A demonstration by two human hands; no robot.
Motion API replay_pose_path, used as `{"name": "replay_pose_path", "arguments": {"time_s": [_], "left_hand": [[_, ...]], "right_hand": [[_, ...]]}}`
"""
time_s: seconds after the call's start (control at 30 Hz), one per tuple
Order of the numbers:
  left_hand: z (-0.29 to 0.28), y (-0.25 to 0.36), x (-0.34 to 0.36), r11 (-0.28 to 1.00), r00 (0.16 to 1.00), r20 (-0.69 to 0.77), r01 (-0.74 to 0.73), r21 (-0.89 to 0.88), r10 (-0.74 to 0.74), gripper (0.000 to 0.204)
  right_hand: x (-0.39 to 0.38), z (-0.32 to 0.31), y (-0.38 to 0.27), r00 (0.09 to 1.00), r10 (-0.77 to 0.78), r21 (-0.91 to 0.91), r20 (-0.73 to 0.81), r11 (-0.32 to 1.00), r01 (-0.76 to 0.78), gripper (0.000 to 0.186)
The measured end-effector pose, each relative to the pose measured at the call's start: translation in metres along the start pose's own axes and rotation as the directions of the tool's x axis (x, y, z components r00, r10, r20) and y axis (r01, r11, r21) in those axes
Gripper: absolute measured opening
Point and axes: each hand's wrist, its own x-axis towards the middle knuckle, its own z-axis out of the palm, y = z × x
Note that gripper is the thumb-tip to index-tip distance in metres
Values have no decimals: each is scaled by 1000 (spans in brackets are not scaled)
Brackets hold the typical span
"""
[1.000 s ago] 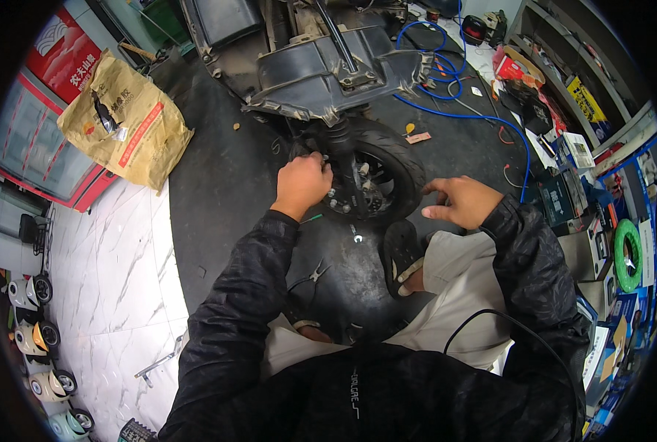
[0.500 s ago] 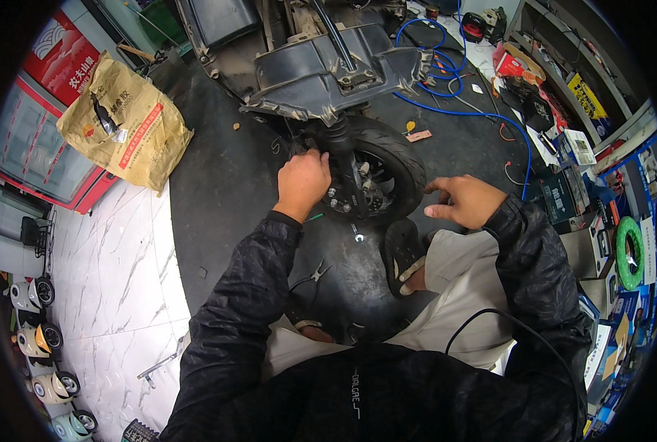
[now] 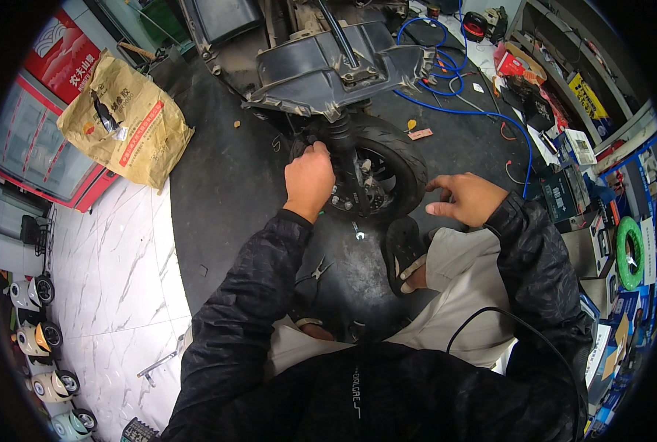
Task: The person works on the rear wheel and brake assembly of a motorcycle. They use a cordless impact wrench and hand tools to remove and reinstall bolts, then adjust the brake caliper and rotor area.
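A scooter's wheel with a black tyre (image 3: 412, 158) stands before me under the dusty dark bodywork (image 3: 306, 66). My left hand (image 3: 310, 179) is closed beside the wheel's left side, near the ribbed rubber boot (image 3: 340, 131). Its fingertips are hidden, and what they grip cannot be made out. To the right of the tyre, my right hand (image 3: 470, 199) is open, holding nothing, with thumb and fingers apart. On the dark floor near the wheel lies a wrench (image 3: 359, 234). A pair of pliers (image 3: 318, 269) rests closer to me, between my feet.
A blue hose (image 3: 490, 115) loops across the floor at the right. Boxes and a green ring (image 3: 627, 253) crowd the right side, beside a shelf (image 3: 557, 44). A large tan paper bag (image 3: 148, 140) stands left, in front of a red-framed cooler (image 3: 44, 147).
My left hand has shifted slightly right and its wrist has turned a little, still beside the wheel. My right hand has barely moved.
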Motion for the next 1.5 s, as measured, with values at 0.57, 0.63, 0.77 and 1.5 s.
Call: {"name": "replay_pose_path", "arguments": {"time_s": [0.57, 0.63, 0.77, 1.5], "left_hand": [[0, 3, 0, 998, 1000, -17, 12, -64, -13, 23], [-4, 5, 1, 1000, 1000, 13, 0, -20, 0, 22], [-12, 3, 3, 997, 995, 71, 76, -32, -73, 28], [-6, 5, 3, 995, 992, 67, 104, 8, -104, 29]], "right_hand": [[-2, 1, 2, 1000, -2, 30, -29, 1000, 3, 53], [-2, 1, 2, 1000, 9, 39, -22, 999, -8, 53], [-3, 0, 1, 999, 31, 53, -13, 998, -31, 53], [-5, 0, 3, 999, 0, 37, -34, 999, 1, 53]]}}
